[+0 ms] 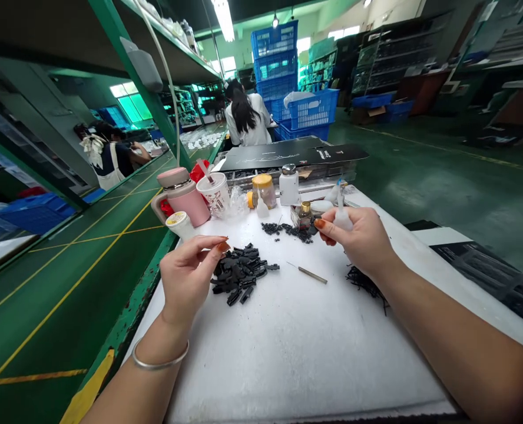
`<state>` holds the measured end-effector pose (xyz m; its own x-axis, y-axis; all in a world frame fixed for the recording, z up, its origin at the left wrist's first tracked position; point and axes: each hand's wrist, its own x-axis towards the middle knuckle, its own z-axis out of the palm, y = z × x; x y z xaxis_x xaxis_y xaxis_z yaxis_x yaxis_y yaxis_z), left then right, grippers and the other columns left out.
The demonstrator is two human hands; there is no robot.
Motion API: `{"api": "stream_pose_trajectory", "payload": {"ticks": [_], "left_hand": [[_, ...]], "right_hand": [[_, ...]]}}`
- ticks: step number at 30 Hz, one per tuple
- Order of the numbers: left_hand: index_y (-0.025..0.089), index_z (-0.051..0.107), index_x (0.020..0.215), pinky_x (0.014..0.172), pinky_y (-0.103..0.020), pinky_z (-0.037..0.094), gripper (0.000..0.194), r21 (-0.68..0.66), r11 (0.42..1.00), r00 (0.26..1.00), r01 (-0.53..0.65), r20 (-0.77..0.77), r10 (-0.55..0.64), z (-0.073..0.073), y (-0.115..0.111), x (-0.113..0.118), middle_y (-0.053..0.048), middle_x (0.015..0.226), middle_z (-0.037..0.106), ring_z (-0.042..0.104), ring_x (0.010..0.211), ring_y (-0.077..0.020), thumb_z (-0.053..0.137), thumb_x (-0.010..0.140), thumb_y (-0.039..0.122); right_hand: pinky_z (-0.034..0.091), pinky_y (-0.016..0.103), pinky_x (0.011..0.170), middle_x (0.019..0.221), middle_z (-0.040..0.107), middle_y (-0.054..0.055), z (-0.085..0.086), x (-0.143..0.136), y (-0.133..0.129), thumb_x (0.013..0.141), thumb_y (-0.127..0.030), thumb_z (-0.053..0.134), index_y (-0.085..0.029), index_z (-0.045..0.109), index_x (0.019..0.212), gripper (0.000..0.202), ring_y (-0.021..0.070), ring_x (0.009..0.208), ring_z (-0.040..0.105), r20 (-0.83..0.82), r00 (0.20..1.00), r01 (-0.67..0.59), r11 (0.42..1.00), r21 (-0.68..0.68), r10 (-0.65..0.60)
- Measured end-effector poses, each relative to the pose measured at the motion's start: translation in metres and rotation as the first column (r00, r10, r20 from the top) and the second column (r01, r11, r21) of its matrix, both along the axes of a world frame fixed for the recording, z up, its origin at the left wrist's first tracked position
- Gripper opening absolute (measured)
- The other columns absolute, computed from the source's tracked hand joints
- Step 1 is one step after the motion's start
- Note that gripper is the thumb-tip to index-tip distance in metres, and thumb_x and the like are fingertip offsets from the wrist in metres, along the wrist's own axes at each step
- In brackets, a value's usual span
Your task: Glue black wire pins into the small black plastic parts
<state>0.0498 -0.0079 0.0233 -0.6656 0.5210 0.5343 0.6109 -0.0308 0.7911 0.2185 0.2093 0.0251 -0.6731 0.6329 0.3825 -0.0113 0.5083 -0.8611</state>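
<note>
Thumb and forefinger of my left hand (pixel 191 268) are pinched together above the near-left edge of a heap of black plastic parts (pixel 239 271). Whatever lies between those fingertips is too small to make out. My right hand (pixel 361 238) is closed around a small translucent squeeze bottle (pixel 343 219), whose narrow nozzle points up. At its thumb tip a dark piece shows, but I cannot tell whether it is held. A thin needle-tipped tool (pixel 312 275) lies between the hands. Tiny black pieces (pixel 301 234) are scattered beyond it, and thin black strips (pixel 365 281) lie below my right wrist.
Along the table's back stand a pink flask (pixel 184 197), a paper cup (pixel 215 193), a yellow-lidded jar (pixel 264 189), a white pump bottle (pixel 288 185) and a small glass bottle (pixel 305 216). Left runs a green conveyor (pixel 89 259). Two people sit farther off, near blue crates (pixel 312 109).
</note>
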Motion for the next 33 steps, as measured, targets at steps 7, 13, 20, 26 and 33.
{"api": "stream_pose_trajectory", "payload": {"ticks": [7,13,20,26,33], "left_hand": [[0.022,0.073,0.085,0.072,-0.027,0.047,0.017,-0.646,0.761,0.846,0.059,-0.373,-0.382,0.01,0.071,0.0,-0.004,0.094,0.069,0.062,0.081,-0.0176,0.056,0.081,0.02],[0.016,0.073,0.08,0.073,-0.031,0.045,0.024,-0.773,0.608,0.718,-0.184,-0.528,-0.454,-0.017,0.126,-0.008,-0.011,0.084,0.068,0.06,0.083,-0.023,0.049,0.08,0.013],[0.013,0.068,0.068,0.069,-0.033,0.044,0.025,-0.773,0.611,0.708,-0.17,-0.527,-0.47,-0.023,0.126,-0.002,-0.014,0.075,0.065,0.058,0.083,-0.0266,0.046,0.08,0.014],[0.017,0.069,0.084,0.069,-0.029,0.047,0.018,-0.704,0.709,0.876,-0.04,-0.366,-0.313,-0.009,0.114,0.002,-0.007,0.08,0.069,0.062,0.075,-0.019,0.052,0.079,0.019],[0.013,0.068,0.091,0.062,-0.017,0.05,0.026,-0.07,0.863,0.617,0.5,0.728,-0.299,0.012,0.063,0.019,-0.005,0.079,0.067,0.063,0.072,-0.0107,0.074,0.068,0.024]], "right_hand": [[0.039,0.03,0.056,0.051,0.054,0.0,0.001,-0.002,-0.003,0.081,-0.031,0.06,-0.017,0.055,0.057,0.028,0.0135,0.051,0.049,-0.025,0.998,-0.05,0.999,0.008,0.05],[0.038,0.029,0.053,0.051,0.053,0.0,-0.004,-0.001,0.005,0.08,-0.033,0.06,-0.017,0.055,0.057,0.029,0.0132,0.05,0.048,-0.067,0.998,0.006,1.0,0.003,-0.006],[0.037,0.029,0.052,0.052,0.054,0.001,-0.003,-0.001,0.007,0.08,-0.034,0.06,-0.017,0.055,0.056,0.03,0.0134,0.051,0.048,-0.103,0.994,0.024,1.0,0.0,-0.024],[0.038,0.029,0.054,0.051,0.054,0.0,-0.005,-0.001,0.007,0.08,-0.034,0.061,-0.017,0.055,0.056,0.03,0.0138,0.052,0.05,-0.094,0.995,0.016,1.0,0.015,-0.015],[0.035,0.026,0.052,0.054,0.054,0.001,-0.001,0.0,-0.013,0.082,-0.038,0.058,-0.016,0.057,0.062,0.03,0.0131,0.053,0.049,0.007,0.98,-0.197,0.98,0.036,0.197]]}}
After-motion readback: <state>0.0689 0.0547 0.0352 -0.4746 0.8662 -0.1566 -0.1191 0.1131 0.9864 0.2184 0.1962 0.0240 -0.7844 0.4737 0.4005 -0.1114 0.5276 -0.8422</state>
